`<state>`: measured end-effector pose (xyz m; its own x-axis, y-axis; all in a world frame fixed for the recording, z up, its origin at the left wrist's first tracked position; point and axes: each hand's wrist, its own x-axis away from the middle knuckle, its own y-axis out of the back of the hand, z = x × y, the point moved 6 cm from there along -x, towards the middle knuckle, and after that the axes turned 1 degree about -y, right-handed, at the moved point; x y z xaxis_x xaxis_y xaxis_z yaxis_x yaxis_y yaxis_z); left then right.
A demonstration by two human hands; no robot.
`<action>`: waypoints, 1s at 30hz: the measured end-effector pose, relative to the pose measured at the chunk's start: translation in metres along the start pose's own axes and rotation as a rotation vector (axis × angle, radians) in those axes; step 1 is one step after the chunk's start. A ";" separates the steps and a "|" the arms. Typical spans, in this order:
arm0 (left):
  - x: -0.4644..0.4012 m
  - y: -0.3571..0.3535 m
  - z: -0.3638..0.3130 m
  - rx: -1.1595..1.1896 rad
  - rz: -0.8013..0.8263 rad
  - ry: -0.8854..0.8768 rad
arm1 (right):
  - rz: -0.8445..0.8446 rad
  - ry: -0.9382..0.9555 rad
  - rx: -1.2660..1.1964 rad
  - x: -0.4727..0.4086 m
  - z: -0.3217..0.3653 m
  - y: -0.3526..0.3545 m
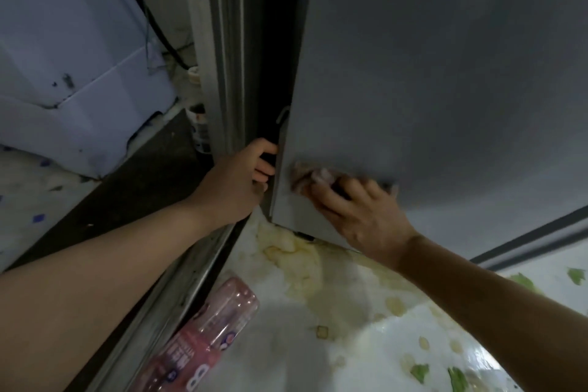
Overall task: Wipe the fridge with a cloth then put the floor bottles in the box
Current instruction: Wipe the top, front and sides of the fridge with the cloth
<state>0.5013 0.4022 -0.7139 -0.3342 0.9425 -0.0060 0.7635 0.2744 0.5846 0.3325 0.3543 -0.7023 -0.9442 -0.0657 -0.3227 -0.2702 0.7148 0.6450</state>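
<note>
Fridge [445, 73] fills upper right of frame, grey door panel reaching down to the floor [350, 328]. Head view: right hand [356, 213] presses a crumpled pinkish cloth [310, 177] flat against the lower door face, fingers spread over it. Left hand [245, 181] curls round the door's left edge at frame centre, steadying it. Pink bottle [203, 337] lies on the floor, lower centre-left, by a metal rail. No box in view. Judgement: wiping under way; bottle collection not yet begun.

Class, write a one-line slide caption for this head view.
Right hand presses a cloth to the fridge door; left hand grips its edge; pink bottle on floor.
</note>
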 end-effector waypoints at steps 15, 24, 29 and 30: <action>0.011 0.022 0.027 -0.087 -0.037 0.077 | -0.142 -0.231 0.000 -0.059 -0.023 0.025; 0.011 0.015 0.050 -0.126 -0.023 0.082 | 0.290 0.160 0.035 -0.030 0.074 -0.058; 0.014 0.011 0.052 -0.128 0.010 0.094 | 0.433 0.155 -0.038 -0.031 0.100 -0.070; 0.013 0.010 0.051 -0.134 0.015 0.091 | 0.480 0.183 -0.076 -0.026 0.104 -0.073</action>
<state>0.5332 0.4267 -0.7497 -0.3765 0.9235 0.0740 0.6903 0.2264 0.6872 0.3964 0.3765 -0.8126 -0.9808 0.1321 0.1435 0.1950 0.6422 0.7413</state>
